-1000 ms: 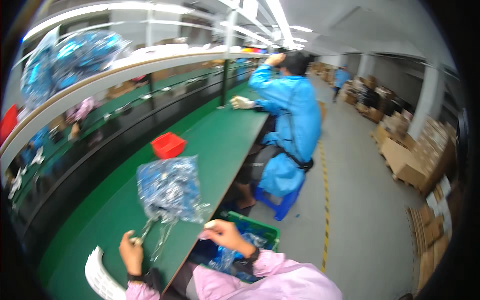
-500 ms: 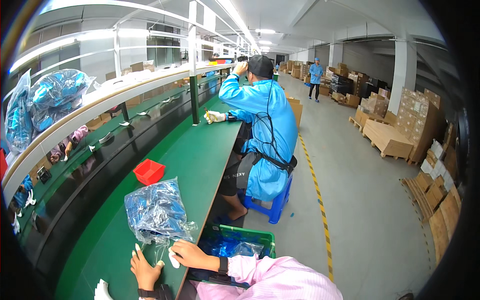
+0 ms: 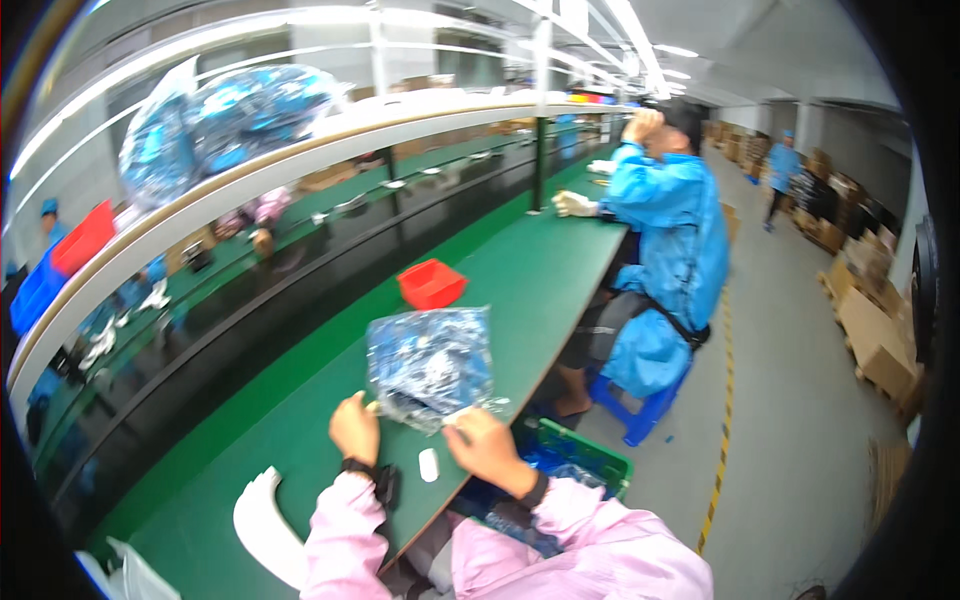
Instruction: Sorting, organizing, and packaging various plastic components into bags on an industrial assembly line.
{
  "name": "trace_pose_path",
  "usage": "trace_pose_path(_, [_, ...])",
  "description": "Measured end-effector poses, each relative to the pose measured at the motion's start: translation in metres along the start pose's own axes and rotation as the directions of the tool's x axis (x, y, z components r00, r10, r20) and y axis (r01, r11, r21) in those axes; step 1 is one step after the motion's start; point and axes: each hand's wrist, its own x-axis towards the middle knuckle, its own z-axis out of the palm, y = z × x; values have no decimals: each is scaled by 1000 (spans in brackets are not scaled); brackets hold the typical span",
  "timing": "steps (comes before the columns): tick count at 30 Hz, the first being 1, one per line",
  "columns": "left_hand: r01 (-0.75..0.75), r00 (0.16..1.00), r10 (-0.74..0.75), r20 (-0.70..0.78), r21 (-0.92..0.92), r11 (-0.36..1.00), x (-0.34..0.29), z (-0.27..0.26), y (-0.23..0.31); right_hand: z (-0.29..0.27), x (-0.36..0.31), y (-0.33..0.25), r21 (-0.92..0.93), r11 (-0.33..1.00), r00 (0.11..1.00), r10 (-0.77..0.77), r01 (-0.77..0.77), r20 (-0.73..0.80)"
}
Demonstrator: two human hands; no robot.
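Observation:
A clear plastic bag (image 3: 430, 360) packed with blue items lies on the green bench in front of me. At its near left corner, my left hand (image 3: 356, 432) has its fingers curled in against the film. My right hand (image 3: 487, 447) pinches the bag's near right edge. Motion blurs both sets of fingertips a little. On the bench between my hands rests a small white oblong piece (image 3: 428, 465), touched by neither. A long curved white part (image 3: 264, 520) lies left of my left forearm.
Behind the bag stands a red bin (image 3: 432, 285). Below the bench's right edge is a green crate (image 3: 580, 452) holding blue items in plastic. A co-worker in blue (image 3: 665, 220) sits farther along on a blue stool (image 3: 640, 400). More bagged blue items (image 3: 255, 115) rest on the raised shelf.
The view has swung left, so the bench appears farther right. My right hand has left the small white piece, which now lies on the bench, and has moved to the bag's edge.

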Motion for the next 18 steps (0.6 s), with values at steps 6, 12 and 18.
trace_pose_path(6, [426,904,-298,308,-567,705,-9,45,-29,-17,23,19,-7,991,985,133,-134,-113])
trace_pose_path(12, [684,721,138,679,-729,15,-4,16,-16,-17,39,28,-96,987,981,140,-128,134])
trace_pose_path(18, [630,774,-137,618,-774,69,4,32,3,11,45,66,-71,983,986,167,-168,-18])
